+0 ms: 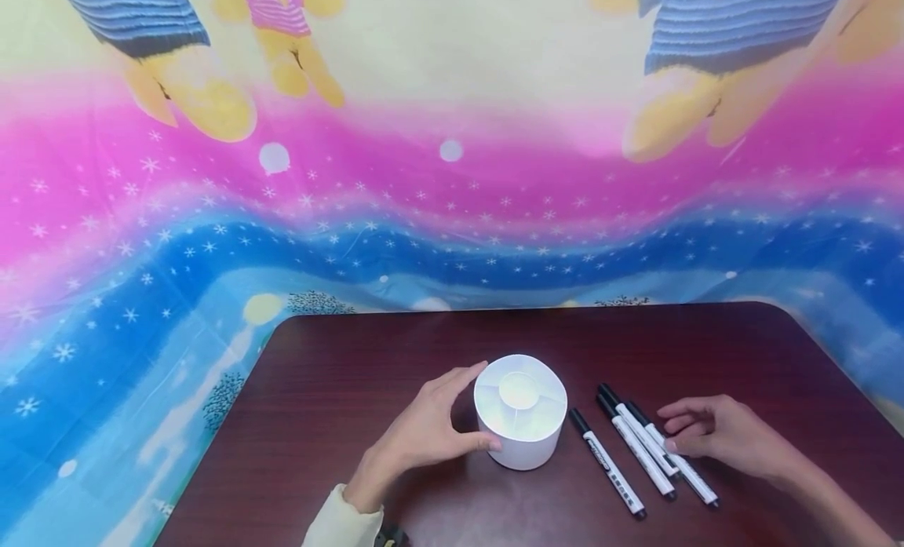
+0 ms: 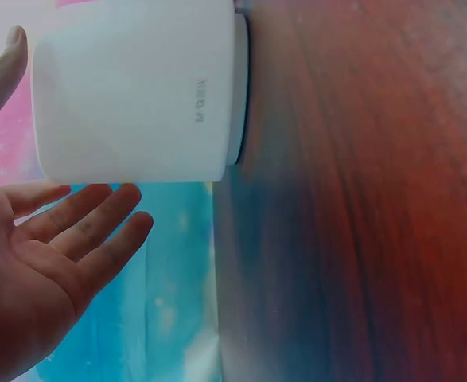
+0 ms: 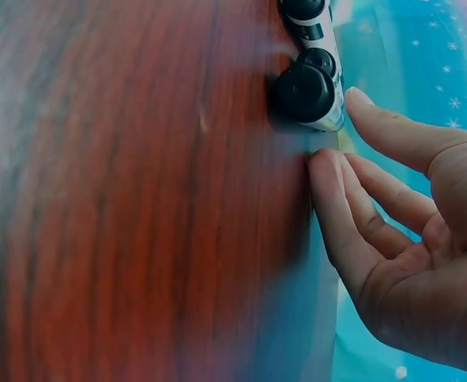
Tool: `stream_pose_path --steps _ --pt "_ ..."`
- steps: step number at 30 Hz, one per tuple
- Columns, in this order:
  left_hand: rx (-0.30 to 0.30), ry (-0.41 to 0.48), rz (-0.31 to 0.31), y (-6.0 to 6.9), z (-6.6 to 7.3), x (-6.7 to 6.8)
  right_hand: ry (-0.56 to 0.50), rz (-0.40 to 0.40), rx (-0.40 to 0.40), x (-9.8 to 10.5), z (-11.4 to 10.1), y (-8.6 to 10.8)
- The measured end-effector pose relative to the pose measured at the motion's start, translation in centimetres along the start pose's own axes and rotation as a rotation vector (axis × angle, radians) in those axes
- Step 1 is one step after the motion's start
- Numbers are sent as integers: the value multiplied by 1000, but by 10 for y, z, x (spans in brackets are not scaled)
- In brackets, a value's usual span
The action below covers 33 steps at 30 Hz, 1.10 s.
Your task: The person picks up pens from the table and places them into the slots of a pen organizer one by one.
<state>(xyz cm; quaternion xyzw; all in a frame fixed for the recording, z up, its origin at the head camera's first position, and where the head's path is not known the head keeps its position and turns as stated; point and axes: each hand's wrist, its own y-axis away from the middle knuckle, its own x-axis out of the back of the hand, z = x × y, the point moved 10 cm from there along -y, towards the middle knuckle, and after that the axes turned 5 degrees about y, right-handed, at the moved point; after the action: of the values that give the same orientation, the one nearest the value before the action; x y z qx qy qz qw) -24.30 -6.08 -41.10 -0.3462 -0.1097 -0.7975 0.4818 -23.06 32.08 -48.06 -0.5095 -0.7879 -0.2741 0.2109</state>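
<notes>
A white round pen holder (image 1: 521,451) with inner dividers stands upright on the table. Beside its left side is my left hand (image 1: 432,421), the thumb in front and the fingers spread towards the back. In the left wrist view the fingers of that hand (image 2: 58,263) are extended near the holder (image 2: 130,95); firm contact cannot be made out. Several black-capped white markers lie to the holder's right, among them a separate marker (image 1: 609,468). My right hand (image 1: 727,433) hovers at the rightmost marker (image 1: 688,468), fingers loosely bent, with nothing between them.
The dark wooden table (image 1: 367,351) has rounded far corners. Behind it hangs a colourful printed cloth (image 1: 452,194). Three of the markers form a close bunch (image 1: 641,445), partly lying on one another.
</notes>
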Motion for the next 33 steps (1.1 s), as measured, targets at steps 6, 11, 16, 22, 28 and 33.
stream_pose_path --steps 6,11,16,22,28,33 --pt "46 3 5 1 -5 -4 5 10 -58 -3 0 -3" --pt "36 -12 22 1 -6 -5 -9 4 -117 -7 0 -7" --pt "23 -22 34 0 -5 -4 -38 -46 -148 -8 0 -9" --pt "36 -22 27 0 -4 -6 -94 -119 -132 -10 0 -8" --pt "40 -28 30 0 -5 -6 -94 -111 -91 -4 -5 -5" --pt "27 -17 37 0 -4 -4 -85 -76 -72 4 -12 -2"
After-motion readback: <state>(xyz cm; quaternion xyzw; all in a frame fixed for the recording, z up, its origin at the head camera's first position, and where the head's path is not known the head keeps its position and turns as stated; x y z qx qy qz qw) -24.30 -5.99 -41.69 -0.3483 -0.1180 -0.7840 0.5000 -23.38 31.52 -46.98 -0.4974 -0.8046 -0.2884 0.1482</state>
